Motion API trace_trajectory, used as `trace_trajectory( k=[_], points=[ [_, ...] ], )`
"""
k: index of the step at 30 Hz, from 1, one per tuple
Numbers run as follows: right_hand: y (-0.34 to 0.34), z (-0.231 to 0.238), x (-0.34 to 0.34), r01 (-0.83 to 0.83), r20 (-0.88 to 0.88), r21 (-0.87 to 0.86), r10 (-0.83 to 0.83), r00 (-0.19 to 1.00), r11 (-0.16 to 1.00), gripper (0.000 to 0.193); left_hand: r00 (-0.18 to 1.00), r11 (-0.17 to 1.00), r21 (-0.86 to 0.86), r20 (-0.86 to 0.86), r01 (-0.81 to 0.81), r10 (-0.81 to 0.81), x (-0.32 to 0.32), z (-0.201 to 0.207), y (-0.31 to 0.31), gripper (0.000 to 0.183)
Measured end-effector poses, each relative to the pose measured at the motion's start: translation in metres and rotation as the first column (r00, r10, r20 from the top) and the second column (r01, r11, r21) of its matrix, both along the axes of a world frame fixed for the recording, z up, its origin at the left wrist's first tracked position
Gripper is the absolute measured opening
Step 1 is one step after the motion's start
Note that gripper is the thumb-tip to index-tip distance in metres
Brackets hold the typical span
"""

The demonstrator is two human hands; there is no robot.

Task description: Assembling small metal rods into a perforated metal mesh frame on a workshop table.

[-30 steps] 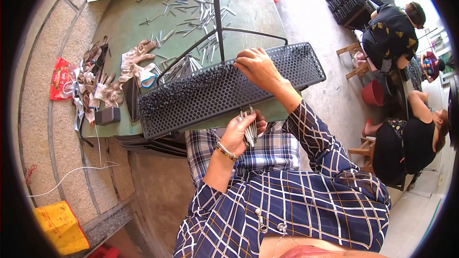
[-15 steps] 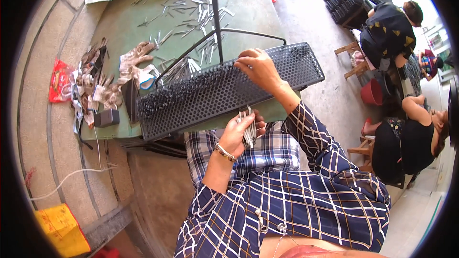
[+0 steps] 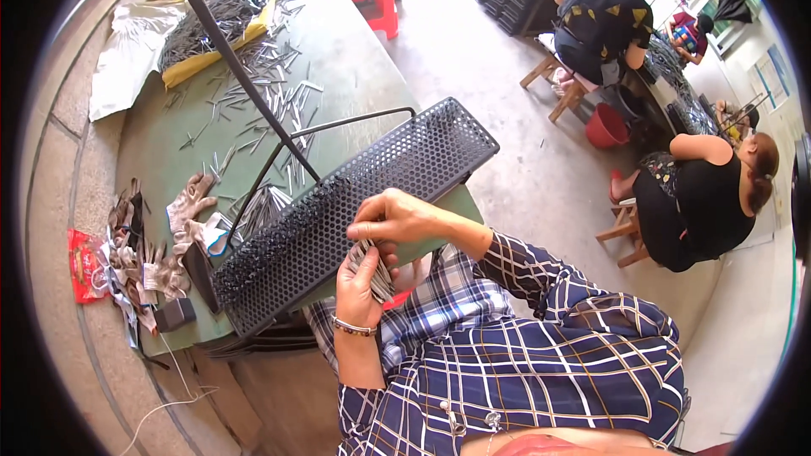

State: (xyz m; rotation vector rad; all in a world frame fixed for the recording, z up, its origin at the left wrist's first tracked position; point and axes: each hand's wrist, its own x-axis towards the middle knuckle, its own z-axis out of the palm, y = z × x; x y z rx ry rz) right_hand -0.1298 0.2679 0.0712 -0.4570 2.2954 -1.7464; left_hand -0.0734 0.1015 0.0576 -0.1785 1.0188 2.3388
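Beneath the black perforated tray (image 3: 355, 181), I see the green desk (image 3: 355, 59); by the tray's near edge, the left hand (image 3: 361, 291) clamps metal pins (image 3: 382, 283), the right hand (image 3: 401, 215) meeting it, pinch unclear. Loosened left fingers could spill pins.

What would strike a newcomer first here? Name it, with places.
Probably the long black perforated tray, slanting along the near edge of the green table. At its near side, the left hand holds a bundle of thin metal pieces, the right hand close by. Similar pieces lie scattered beyond the tray.
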Motion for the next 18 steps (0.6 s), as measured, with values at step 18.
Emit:
trace_trajectory(
  k=[18],
  points=[
    [0.009, 0.005, -0.001, 0.17, 0.196, -0.177, -0.135, 0.971, 0.969, 0.025, 0.998, 0.997, -0.049, 0.044, 0.052, -0.05, 0.008, -0.01, 0.004, 0.017]
  ],
)
